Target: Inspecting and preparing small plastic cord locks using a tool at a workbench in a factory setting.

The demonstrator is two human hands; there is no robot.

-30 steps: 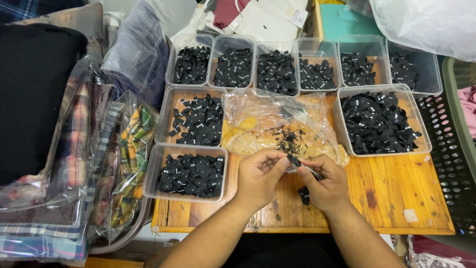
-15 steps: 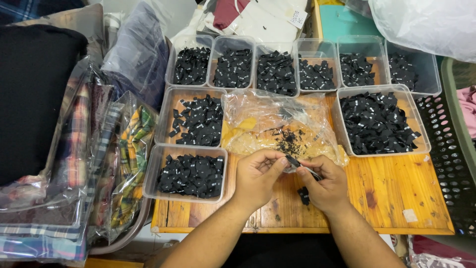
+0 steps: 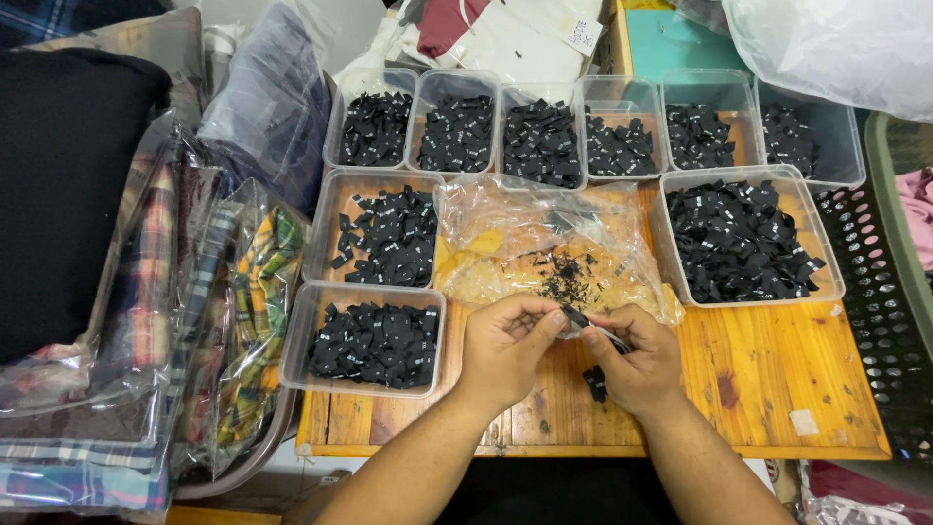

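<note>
A wooden table (image 3: 758, 379) filled most of the view, its orange planks bare only at the near right. Left of it lay a heap of bagged plaid cloth (image 3: 165, 321) under clear plastic, and beside that a dark folded fabric (image 3: 68, 194). To the right stood a black perforated basket (image 3: 884, 301). Along the table's far edge ran a row of six clear tubs (image 3: 593, 122), each holding small black labels. A larger clear tub (image 3: 743, 238) sat at the right, heaped with the same black pieces, and two more tubs (image 3: 374, 282) stood one behind the other at the left, both partly filled. Between them lay a crumpled clear plastic bag (image 3: 544, 243), with a scatter of black scraps (image 3: 569, 272) inside it.

Just in front of that bag the person's two hands met over the table's near edge. The left hand (image 3: 505, 345) was curled, thumb and forefinger pinching one end of a small black label (image 3: 575, 316). The right hand (image 3: 637, 360) was closed too, its fingers gripping what looked like a slim metal tool (image 3: 610, 337) close against the label; I could not tell exactly what kind. The label was held off the table, between the two hands, just at the bag's near lip. A few loose black pieces (image 3: 595, 382) lay on the wood beside the right hand's palm.
</note>
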